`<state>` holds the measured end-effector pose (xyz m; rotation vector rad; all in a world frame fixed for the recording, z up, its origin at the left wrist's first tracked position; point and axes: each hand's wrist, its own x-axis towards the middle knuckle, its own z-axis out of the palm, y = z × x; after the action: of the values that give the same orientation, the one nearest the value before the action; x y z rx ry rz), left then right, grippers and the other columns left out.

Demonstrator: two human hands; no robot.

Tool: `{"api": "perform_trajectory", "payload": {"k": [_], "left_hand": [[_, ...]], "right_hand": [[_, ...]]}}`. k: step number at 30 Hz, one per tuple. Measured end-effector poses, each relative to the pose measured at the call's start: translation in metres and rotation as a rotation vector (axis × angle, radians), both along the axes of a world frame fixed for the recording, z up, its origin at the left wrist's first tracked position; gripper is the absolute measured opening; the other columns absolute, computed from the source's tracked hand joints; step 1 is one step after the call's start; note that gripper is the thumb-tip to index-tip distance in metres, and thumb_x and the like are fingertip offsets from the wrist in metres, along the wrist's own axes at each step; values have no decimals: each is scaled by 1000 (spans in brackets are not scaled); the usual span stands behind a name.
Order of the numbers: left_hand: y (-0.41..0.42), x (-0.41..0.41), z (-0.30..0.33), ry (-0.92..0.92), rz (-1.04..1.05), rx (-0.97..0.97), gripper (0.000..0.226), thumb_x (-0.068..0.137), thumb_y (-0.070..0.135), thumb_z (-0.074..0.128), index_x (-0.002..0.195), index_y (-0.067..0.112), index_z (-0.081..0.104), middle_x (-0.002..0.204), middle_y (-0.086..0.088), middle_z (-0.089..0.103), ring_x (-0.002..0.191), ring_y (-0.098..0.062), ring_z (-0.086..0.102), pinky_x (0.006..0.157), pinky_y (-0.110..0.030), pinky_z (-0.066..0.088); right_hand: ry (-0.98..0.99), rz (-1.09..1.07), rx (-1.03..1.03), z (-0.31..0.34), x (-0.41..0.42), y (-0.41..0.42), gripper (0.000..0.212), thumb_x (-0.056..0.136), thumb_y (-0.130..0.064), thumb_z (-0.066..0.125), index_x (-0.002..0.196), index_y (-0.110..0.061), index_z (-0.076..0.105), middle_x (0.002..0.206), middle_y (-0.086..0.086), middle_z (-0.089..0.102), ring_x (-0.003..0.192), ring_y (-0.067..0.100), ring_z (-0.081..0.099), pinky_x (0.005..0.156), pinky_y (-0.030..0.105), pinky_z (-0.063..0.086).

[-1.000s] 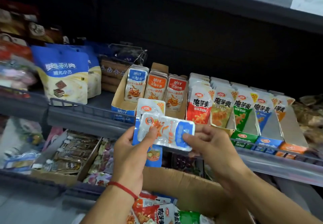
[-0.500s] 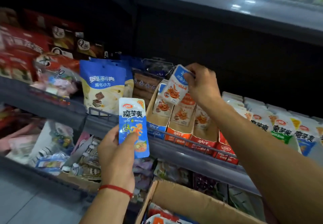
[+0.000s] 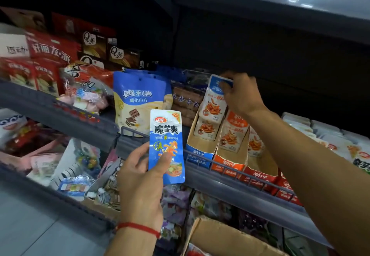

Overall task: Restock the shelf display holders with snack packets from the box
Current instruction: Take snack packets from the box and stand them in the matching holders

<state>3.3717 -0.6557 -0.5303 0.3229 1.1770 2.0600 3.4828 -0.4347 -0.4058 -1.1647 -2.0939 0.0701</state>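
Note:
My left hand point(image 3: 140, 173) holds a blue and white snack packet point(image 3: 167, 147) upright in front of the middle shelf rail, thumb across its lower half. My right hand point(image 3: 240, 93) reaches up and pinches the blue top of a white packet with orange sticks point(image 3: 213, 103). That packet stands at the back of the blue cardboard display holder point(image 3: 197, 153), behind another like it. An orange holder point(image 3: 228, 162) and a red holder point(image 3: 260, 173) stand to its right with similar packets. The brown box point(image 3: 224, 237) sits low, its contents mostly hidden.
A blue wafer pouch point(image 3: 138, 99) stands left of the holders. Red boxes and mixed candy bags point(image 3: 86, 87) fill the shelf's left. More packets point(image 3: 340, 141) line the right. A wire rail point(image 3: 230, 167) fronts the shelf; the lower shelf holds assorted snacks.
My right hand carried the white packet from in front of me up into the blue holder and now lowers it in upright. The left hand kept the blue packet while the view shifted left.

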Motion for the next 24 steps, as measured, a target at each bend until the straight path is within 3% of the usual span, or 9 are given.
{"api": "perform_trajectory", "payload": {"k": [5,11,16,20,24], "left_hand": [[0,3,1,-2,10,-13,35,84,-4,76,111,17,67,84,-1,80,73,-16,77,53,-23,58],[2,6,3,9,5,-33,34,85,-3,74,108,21,68,83,0,80,75,-17,78,60,-29,61],[2,8,4,17,-9,-38,34,86,-4,74,109,20,68,82,0,80,74,-17,78,60,-29,62],[4,10,2,37,-28,-42,34,86,-5,73,111,17,68,83,0,80,72,-17,77,55,-29,62],[7,15,1,47,-90,-33,34,87,-5,72,115,15,67,86,-2,80,74,-18,77,56,-27,62]], "right_hand": [[-43,2,-81,-10,3,7,22,102,-27,60,124,-25,65,111,2,69,95,16,68,82,40,61],[-253,9,-75,-45,3,11,16,100,-27,63,114,-23,66,111,2,67,102,18,64,84,35,56],[-268,-91,51,-51,5,18,19,96,-34,67,114,-27,67,117,5,63,114,23,59,86,36,54],[-292,-129,131,-51,5,16,28,94,-33,71,119,-22,67,121,5,66,131,26,47,99,43,50],[-242,-120,175,-47,7,-1,30,96,-32,69,124,-21,65,128,3,65,135,24,42,101,39,43]]}}
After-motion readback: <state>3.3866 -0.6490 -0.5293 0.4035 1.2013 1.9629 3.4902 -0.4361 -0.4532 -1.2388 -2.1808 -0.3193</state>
